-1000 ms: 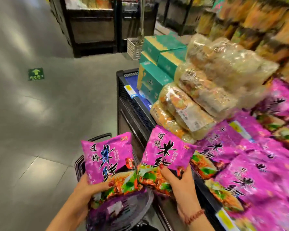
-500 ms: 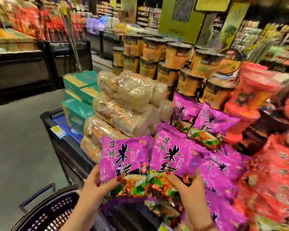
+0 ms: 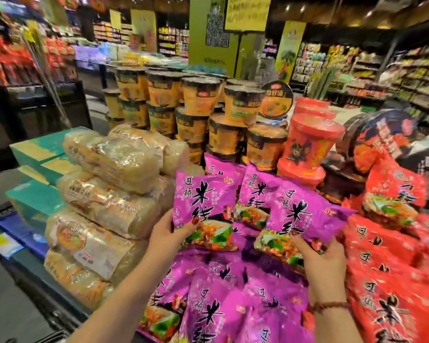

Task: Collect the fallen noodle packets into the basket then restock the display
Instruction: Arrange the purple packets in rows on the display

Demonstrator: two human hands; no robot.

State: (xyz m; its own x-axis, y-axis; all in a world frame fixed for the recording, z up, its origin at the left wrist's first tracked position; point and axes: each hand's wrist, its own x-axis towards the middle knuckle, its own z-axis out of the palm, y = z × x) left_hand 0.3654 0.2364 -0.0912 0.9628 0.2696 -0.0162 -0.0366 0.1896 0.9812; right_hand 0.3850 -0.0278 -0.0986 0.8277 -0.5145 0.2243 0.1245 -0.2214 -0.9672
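Observation:
My left hand (image 3: 167, 235) grips a purple noodle packet (image 3: 206, 201) by its lower left corner and holds it upright over the display. My right hand (image 3: 320, 258) grips a second purple noodle packet (image 3: 300, 216) from below, tilted to the right. Both packets hang above the pile of purple packets (image 3: 221, 305) lying on the display. More purple packets (image 3: 253, 191) stand upright behind them. The basket is out of view.
Clear bags of pale noodles (image 3: 109, 194) are stacked to the left, with teal boxes (image 3: 32, 199) beyond. Orange noodle cups (image 3: 198, 110) and red cups (image 3: 310, 142) stand behind. Red packets (image 3: 391, 280) fill the right side. The dark display edge (image 3: 22, 263) runs along the left.
Both hands have carried their purple packets up and forward from above the basket to over the purple pile. The view has swung right, and the basket has dropped out of sight.

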